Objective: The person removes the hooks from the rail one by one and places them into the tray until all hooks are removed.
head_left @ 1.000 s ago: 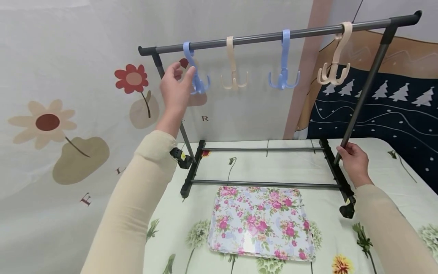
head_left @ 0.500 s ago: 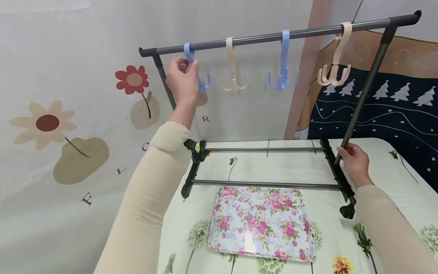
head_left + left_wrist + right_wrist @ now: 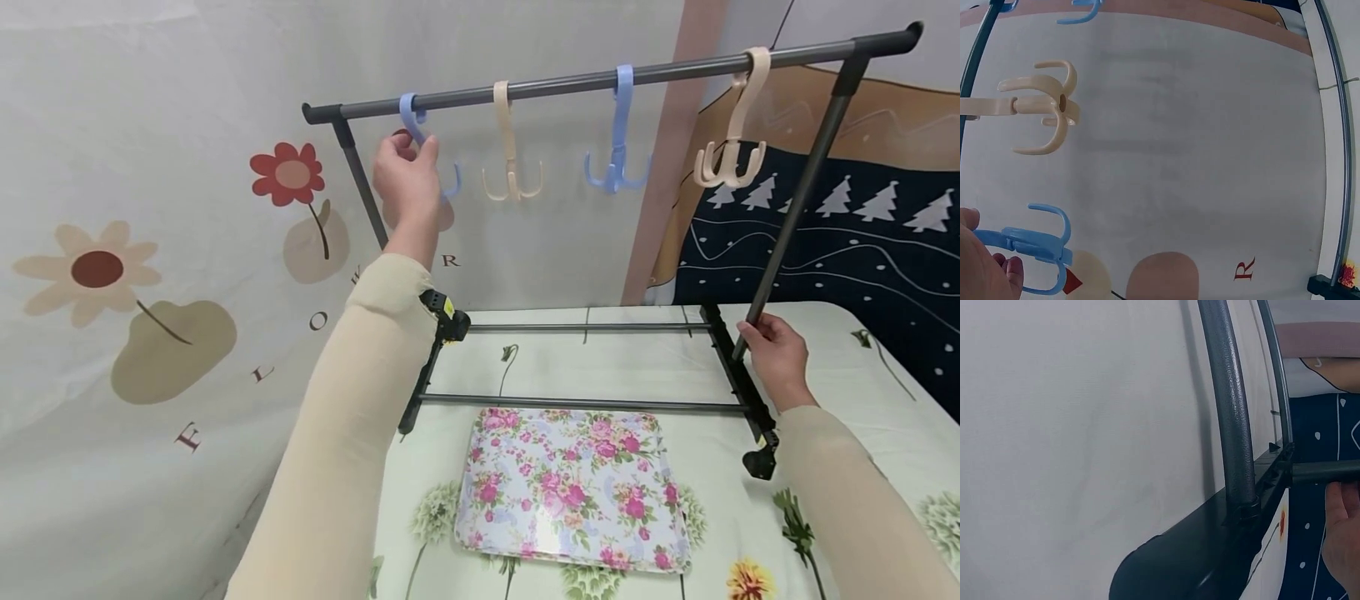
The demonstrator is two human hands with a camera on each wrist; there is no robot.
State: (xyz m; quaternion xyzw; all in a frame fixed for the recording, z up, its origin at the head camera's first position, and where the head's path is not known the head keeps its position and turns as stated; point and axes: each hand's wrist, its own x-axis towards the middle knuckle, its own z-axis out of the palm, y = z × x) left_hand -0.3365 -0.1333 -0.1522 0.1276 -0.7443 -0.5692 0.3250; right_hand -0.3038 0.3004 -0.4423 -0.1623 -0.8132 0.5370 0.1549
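Observation:
My left hand (image 3: 408, 187) pinches the stem of the leftmost blue swivel hook (image 3: 1038, 240), which hangs from the rack's dark top rail (image 3: 562, 86); in the head view the hand covers most of that hook. To its right hang a beige hook (image 3: 512, 142), a second blue hook (image 3: 620, 125) and another beige hook (image 3: 738, 125). Low on the rack's right upright pole (image 3: 795, 208), my right hand (image 3: 780, 358) grips the tube near the black base foot (image 3: 738, 375). The right wrist view shows only part of this hand (image 3: 1344, 550).
In front of the rack a stack of floral trays (image 3: 570, 492) lies on the flower-print cloth (image 3: 420, 567). Two lower bars (image 3: 585, 403) join the base feet. A grey printed curtain (image 3: 187, 150) stands behind, with dark tree-print fabric (image 3: 832, 242) at right.
My left hand has moved right onto the leftmost blue hook's stem and now pinches it. The second blue hook has shifted slightly. My right hand stays on the upright.

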